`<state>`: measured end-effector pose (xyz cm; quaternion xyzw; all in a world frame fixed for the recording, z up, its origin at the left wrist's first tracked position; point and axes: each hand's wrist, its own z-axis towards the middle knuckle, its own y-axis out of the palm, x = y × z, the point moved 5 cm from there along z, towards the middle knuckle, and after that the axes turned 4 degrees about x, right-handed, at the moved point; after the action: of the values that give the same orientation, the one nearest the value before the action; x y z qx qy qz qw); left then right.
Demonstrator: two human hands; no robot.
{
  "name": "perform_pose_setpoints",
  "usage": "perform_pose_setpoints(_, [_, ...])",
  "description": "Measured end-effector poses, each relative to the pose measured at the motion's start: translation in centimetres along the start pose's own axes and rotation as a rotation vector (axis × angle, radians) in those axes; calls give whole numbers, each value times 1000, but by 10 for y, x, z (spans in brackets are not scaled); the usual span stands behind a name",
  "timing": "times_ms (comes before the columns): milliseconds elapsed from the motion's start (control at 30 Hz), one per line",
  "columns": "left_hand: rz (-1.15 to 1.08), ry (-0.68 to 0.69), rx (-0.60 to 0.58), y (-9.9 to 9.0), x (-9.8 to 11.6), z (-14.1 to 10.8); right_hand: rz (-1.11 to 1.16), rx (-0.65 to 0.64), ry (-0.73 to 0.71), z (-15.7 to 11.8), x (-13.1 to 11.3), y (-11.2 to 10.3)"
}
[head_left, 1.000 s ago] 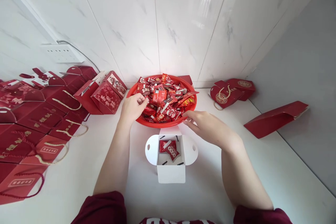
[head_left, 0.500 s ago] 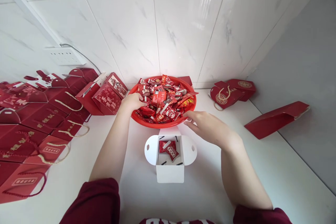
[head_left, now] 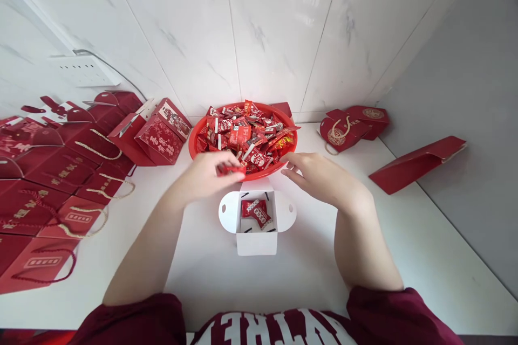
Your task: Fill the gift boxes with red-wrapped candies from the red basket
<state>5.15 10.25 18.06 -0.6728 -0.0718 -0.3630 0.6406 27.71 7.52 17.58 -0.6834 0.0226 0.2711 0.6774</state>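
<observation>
1. Crowding the left of the white counter (head_left: 307,285): rows of red gift boxes (head_left: 67,170), rope handles on several; contents cannot be seen.
2. Just right of them, two patterned red cartons (head_left: 159,143), side by side, tilted; contents hidden.
3. Left hand (head_left: 200,175): thumb and fingers clamped on red-wrapped candy (head_left: 231,169); count unclear, fingers cover part; it is over the basket's near-left edge, hiding some rim.
4. Red basket (head_left: 194,143), against the wall side: heaped with mostly red packets, an orange-gold one (head_left: 283,142) toward the right; another red box (head_left: 282,108) behind it, mostly blocked.
5. White box (head_left: 257,244), just in front of the basket: open, flaps spread; two red-wrapped candies (head_left: 257,212) inside, one lying across the other; dark slots near its corners.
6. Right hand (head_left: 318,175): thumb and forefinger slightly apart, nothing visible between; fingertips at the basket's near-right rim, contact unclear.
7. Farther right, two red boxes with gold emblems (head_left: 352,126), overlapping, rope handle on one; contents hidden.
8. Far right, red carton (head_left: 416,166), tilted, by the grey panel (head_left: 457,75); inside not visible.
</observation>
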Motion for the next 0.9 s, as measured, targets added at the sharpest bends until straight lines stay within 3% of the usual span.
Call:
perform_pose_setpoints(67, [-16, 42, -91, 21, 9, -23, 13, 1, 8, -3, 0, 1])
perform_pose_setpoints(100, [-28, 49, -67, 28, 9, -33, 27, 7, 8, -6, 1, 1])
perform_pose_setpoints(233, [-151, -56, 330, 33, -25, -69, 134, 4, -39, -26, 9, 7])
perform_pose_setpoints(300, [-241, -130, 432, 39, -49, -83, 176, -29, -17, -37, 18, 18])
perform_pose_setpoints(433, [-480, -277, 212, 79, -82, -91, 213, -98, 117, -54, 36, 51])
perform_pose_setpoints(500, [-671, -308, 120, 100, -85, -89, 285, -130, 142, -59, 41, 70])
perform_pose_setpoints(600, [-911, -316, 73, 121, -84, -83, 389, -181, 114, -65, 43, 98])
perform_pose_setpoints(733, [-966, -233, 90, 126, -80, -85, 487, -194, 8, -72, 42, 115])
perform_pose_setpoints(900, [-783, -51, 126, 123, -76, -101, 625, -209, -151, -75, 34, 110])
